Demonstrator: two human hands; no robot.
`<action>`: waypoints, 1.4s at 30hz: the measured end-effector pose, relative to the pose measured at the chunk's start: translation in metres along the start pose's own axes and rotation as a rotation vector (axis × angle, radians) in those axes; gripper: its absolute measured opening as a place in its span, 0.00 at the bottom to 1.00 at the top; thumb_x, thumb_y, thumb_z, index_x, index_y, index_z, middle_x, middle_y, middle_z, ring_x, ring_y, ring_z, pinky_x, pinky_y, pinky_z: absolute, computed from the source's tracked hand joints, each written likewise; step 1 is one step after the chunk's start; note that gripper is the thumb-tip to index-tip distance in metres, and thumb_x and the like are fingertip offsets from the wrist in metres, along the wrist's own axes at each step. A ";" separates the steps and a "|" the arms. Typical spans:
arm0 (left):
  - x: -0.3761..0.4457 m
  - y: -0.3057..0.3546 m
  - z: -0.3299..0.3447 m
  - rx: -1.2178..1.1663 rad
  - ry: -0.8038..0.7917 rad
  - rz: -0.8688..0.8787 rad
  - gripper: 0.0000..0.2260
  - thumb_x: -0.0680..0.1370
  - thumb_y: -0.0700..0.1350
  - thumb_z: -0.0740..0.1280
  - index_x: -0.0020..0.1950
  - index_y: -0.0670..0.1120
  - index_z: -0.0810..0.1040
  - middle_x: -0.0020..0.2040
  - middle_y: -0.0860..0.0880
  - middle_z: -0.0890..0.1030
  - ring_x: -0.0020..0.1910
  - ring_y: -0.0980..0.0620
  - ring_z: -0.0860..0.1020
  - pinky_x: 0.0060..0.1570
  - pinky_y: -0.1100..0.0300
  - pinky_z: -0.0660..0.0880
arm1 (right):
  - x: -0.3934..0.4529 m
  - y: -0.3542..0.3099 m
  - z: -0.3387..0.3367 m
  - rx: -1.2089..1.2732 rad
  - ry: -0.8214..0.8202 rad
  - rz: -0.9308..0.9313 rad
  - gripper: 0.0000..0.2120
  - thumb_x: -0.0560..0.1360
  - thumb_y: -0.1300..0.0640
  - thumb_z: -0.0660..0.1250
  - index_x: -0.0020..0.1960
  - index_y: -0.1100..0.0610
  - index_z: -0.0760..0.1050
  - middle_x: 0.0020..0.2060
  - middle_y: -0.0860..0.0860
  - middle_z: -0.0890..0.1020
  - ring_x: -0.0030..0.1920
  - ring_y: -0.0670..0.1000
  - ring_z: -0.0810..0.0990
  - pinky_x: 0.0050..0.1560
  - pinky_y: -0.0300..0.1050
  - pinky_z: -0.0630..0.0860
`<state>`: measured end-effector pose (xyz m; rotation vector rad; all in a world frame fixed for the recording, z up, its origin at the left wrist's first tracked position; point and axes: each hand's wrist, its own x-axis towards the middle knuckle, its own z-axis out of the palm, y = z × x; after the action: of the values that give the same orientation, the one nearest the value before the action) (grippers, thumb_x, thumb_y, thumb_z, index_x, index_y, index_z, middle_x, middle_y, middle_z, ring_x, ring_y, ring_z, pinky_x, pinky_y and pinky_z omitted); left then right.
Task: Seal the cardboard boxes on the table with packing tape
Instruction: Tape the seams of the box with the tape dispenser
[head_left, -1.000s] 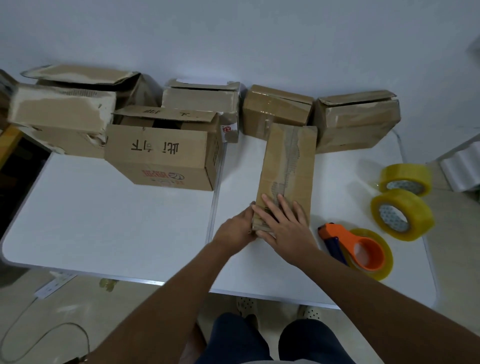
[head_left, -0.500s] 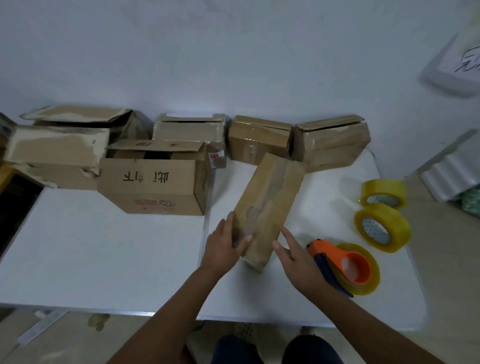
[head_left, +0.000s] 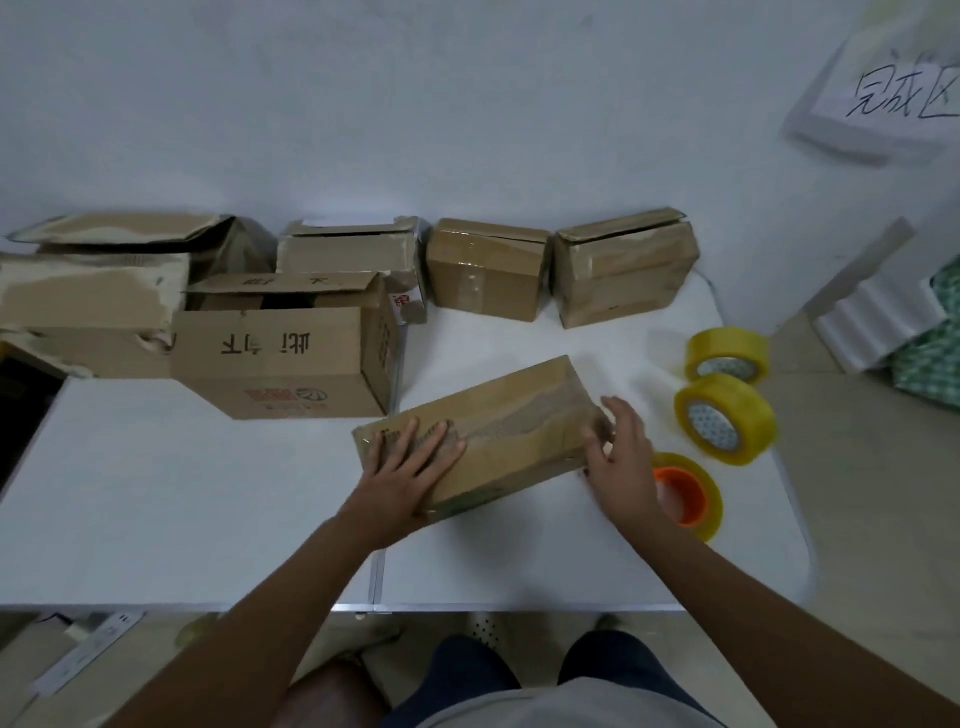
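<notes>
Box (head_left: 498, 431) turned crosswise (was lengthwise) — left hand (head_left: 410, 467) atop | right hand (head_left: 621, 457) at end

A long cardboard box (head_left: 498, 436) lies on the table (head_left: 156, 493) before a back row of boxes (head_left: 488, 267), with tape rolls (head_left: 724, 418) to its right.

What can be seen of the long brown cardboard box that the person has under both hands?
The long brown cardboard box lies flat on the white table, turned at a slant, its right end farther from the person. Its flaps are closed. Glossy clear tape and a torn, rough strip run along its top. The left hand rests flat on the near left end, fingers spread. The right hand touches the right end with loosely bent fingers. It touches no other box.
</notes>
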<state>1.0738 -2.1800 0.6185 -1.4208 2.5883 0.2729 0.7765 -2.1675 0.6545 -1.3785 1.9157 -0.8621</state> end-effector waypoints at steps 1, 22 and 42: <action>-0.007 -0.008 0.000 0.029 0.024 -0.001 0.51 0.71 0.58 0.74 0.81 0.57 0.40 0.82 0.48 0.45 0.79 0.35 0.43 0.71 0.29 0.46 | 0.002 0.002 0.002 -0.060 0.037 -0.022 0.21 0.81 0.54 0.61 0.72 0.57 0.66 0.71 0.55 0.67 0.68 0.57 0.67 0.68 0.53 0.63; -0.039 0.040 0.019 -0.440 0.265 -0.461 0.31 0.75 0.71 0.52 0.71 0.55 0.68 0.81 0.62 0.49 0.79 0.46 0.34 0.73 0.31 0.41 | -0.008 0.021 0.001 -0.174 -0.204 0.073 0.21 0.82 0.50 0.58 0.72 0.59 0.67 0.67 0.58 0.72 0.66 0.57 0.71 0.67 0.52 0.68; 0.064 0.063 -0.024 -0.595 0.301 -0.384 0.21 0.83 0.46 0.60 0.77 0.49 0.65 0.81 0.43 0.44 0.79 0.35 0.40 0.76 0.37 0.48 | -0.044 0.052 -0.013 -0.082 -0.129 0.102 0.08 0.81 0.52 0.62 0.54 0.57 0.73 0.48 0.54 0.77 0.48 0.53 0.77 0.50 0.52 0.77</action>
<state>0.9855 -2.2049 0.6309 -2.2726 2.4800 0.8840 0.7492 -2.1106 0.6253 -1.3377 1.9219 -0.6364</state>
